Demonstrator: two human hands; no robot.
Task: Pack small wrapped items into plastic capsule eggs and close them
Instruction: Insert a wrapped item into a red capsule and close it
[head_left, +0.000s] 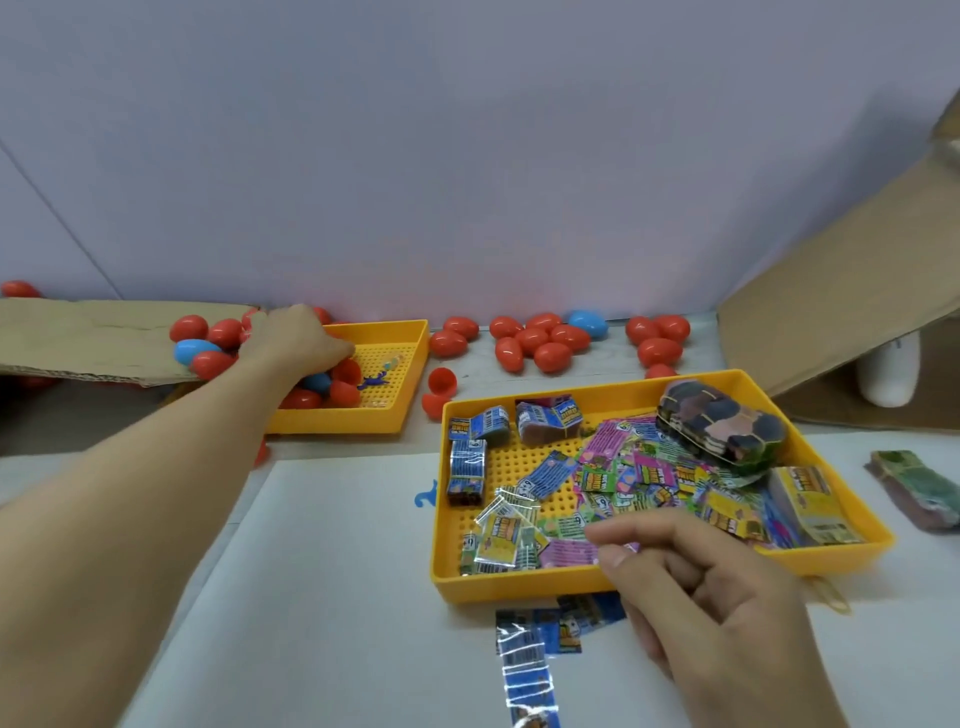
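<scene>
A pale table (332, 571) runs to a plain wall, with cardboard sheets (841, 312) at both far corners. On it, the near yellow tray (524, 590) holds a loose heap of small wrapped items (644, 478), blue, pink, green and yellow, plus a banded bundle (722, 421) at its far right corner. A strip of blue packets (530, 654) lies on the table just in front of that tray. The far yellow tray (400, 384) holds red and blue egg halves (332, 387).

Closed eggs (540, 340), nearly all red with a few blue, lie along the wall on both sides of the far tray, which suggests a good share is already packed; the heap of items says plenty remains.

The left hand (296, 338) reaches into the far tray among the halves; whether it grips one cannot be told, since the fingers are hidden. The right hand (701, 582) hovers over the near tray's front edge with fingers loosely curled, seemingly holding nothing
</scene>
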